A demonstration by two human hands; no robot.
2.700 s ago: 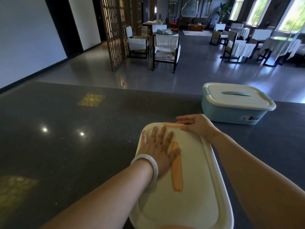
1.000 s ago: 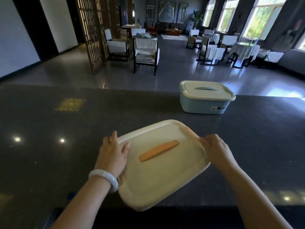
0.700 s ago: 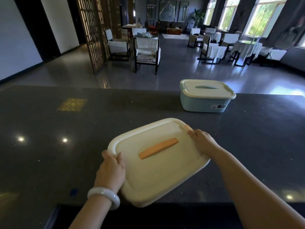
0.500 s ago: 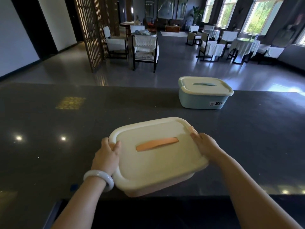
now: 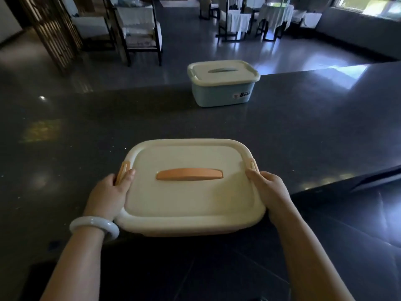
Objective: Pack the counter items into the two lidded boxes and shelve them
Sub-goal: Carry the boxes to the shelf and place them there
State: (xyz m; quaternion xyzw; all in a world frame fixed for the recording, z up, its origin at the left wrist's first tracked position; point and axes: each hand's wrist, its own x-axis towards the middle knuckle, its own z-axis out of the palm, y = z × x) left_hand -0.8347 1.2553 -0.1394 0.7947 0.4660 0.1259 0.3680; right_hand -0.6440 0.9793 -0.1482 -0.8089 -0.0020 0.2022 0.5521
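A cream lidded box [image 5: 191, 198] with an orange handle on its lid sits between my hands at the near edge of the dark counter [image 5: 86, 131]. My left hand [image 5: 108, 195] grips its left side beside the orange latch, thumb on the lid. My right hand [image 5: 270, 191] grips its right side just below the other latch. The box overhangs the counter's near edge. A light blue box [image 5: 222, 83] with a cream lid stands closed at the counter's far edge, apart from both hands.
Beyond the counter lies a dining room with dark-framed chairs [image 5: 138, 33] and white-clothed tables [image 5: 269, 16]. A wooden lattice screen [image 5: 50, 33] stands at the far left. The dark floor [image 5: 217, 270] shows below the counter's near edge.
I have turned the cream box from a diagonal to square-on and drawn it toward me over the counter edge. My hands now hold its two short sides at the latches. The blue box has stayed put.
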